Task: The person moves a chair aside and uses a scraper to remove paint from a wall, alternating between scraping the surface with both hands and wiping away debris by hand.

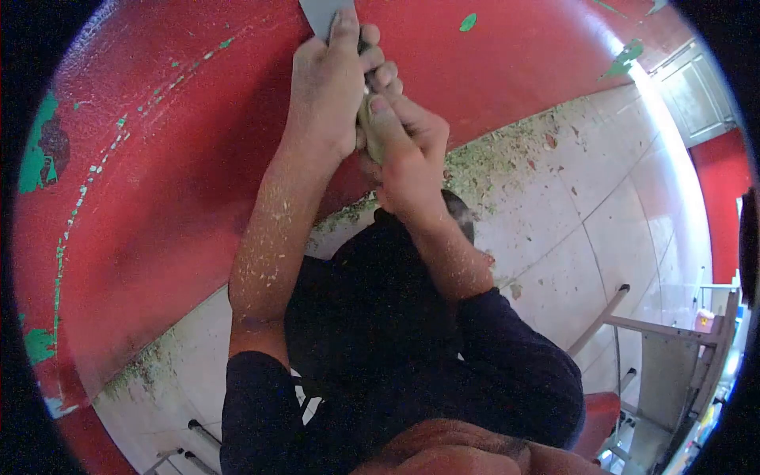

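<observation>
Fingers of left hand (328,87) grip scraper blade (323,14) at 12 o'clock | right hand (408,150) clasps handle (370,127) | scraping red wall (158,182); next stroke likely needs firm pressure.

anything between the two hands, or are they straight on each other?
Head view: a scraper handle sits between the left hand and right hand; both grip it, its grey blade pressed on the red wall.

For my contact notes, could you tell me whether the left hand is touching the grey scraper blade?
Touching: in the head view, the left hand lies with its forefinger along the scraper blade, pressed against the red wall.
</observation>
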Motion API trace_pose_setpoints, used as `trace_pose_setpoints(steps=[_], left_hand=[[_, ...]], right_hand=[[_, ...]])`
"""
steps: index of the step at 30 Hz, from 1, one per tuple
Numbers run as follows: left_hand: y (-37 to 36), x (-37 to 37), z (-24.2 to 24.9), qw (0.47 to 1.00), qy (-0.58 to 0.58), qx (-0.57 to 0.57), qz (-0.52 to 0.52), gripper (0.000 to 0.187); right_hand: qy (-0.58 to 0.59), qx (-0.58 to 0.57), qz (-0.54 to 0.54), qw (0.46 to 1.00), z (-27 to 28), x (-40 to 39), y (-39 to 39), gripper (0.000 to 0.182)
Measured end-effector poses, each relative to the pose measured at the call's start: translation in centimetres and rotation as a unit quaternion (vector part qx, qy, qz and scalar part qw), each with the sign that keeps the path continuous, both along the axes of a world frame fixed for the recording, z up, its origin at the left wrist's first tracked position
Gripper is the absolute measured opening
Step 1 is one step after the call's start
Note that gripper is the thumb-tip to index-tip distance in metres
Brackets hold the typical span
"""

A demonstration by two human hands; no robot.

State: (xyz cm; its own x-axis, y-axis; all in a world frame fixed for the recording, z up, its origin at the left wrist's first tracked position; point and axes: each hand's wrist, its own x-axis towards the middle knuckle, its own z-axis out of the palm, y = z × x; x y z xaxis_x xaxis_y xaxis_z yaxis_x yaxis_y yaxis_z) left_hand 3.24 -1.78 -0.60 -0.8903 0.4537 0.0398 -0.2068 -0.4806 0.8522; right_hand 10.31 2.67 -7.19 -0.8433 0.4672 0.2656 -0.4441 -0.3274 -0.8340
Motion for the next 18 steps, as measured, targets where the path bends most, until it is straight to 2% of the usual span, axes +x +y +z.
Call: trace_pose_setpoints(steps=[4, 6, 7, 9, 12, 14, 18], left_hand=[[0.5, 0.5, 0.0, 0.999, -0.009, 0.042, -0.028, 0.036], [0.2, 0.6, -0.6, 0.996, -0.014, 0.053, -0.068, 0.038], [0.3, 0.3, -0.5, 0.995, 0.011, 0.045, -0.086, 0.039], [-0.1, 0.1, -0.9, 0.992, 0.039, 0.022, -0.114, 0.04], [0.0, -0.1, -0.9, 0.994, -0.002, 0.019, -0.105, 0.039], [0.7, 0.2, -0.8, 0.997, 0.025, 0.013, -0.065, 0.038], [1.7, -0.3, 1.2, 0.996, 0.084, -0.007, -0.031, 0.035]], right_hand=[[0.004, -0.002, 0.047, 0.999, 0.6, 1.0, 1.3, 0.023], [0.043, 0.158, -0.087, 0.983, -1.4, 1.5, 0.6, 0.026], [0.069, 0.239, -0.155, 0.956, -1.8, 1.0, 0.4, 0.028], [0.046, 0.191, -0.158, 0.968, -1.3, 0.5, -0.3, 0.022], [0.037, 0.157, -0.139, 0.977, -1.2, 0.7, -0.2, 0.019], [0.04, 0.132, -0.107, 0.985, -0.8, 1.0, 0.5, 0.018], [0.065, 0.146, -0.132, 0.978, 0.0, -0.3, 1.1, 0.017]])
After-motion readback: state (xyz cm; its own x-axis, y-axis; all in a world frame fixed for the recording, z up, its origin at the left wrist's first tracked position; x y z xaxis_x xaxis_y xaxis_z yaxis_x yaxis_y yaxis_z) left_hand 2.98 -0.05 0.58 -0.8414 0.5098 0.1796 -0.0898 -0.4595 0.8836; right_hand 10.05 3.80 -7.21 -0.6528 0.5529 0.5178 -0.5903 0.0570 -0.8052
